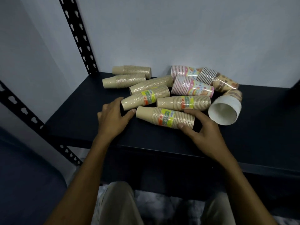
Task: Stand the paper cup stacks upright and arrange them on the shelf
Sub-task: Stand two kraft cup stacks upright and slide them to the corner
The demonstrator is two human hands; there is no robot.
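Several wrapped paper cup stacks lie on their sides on the dark shelf point(162, 138). Nearest me is a tan stack with a bright label point(164, 117); my right hand point(201, 127) curls around its wide right end, thumb in front and fingers behind. My left hand point(113, 117) rests flat on the shelf just left of that stack's narrow end, fingers spread, touching another labelled tan stack point(144, 96). Behind lie more tan stacks point(183, 102) point(125, 81) point(132, 71), two pink rainbow-print stacks point(193, 87), and brown patterned stacks point(225, 84). A white-lined stack point(224, 111) opens toward me.
The shelf's black perforated uprights point(78, 34) rise at the back left and front left. A pale wall stands right behind the stacks. Bare shelf surface lies at the left and right of the pile. My knees show below the shelf's front edge.
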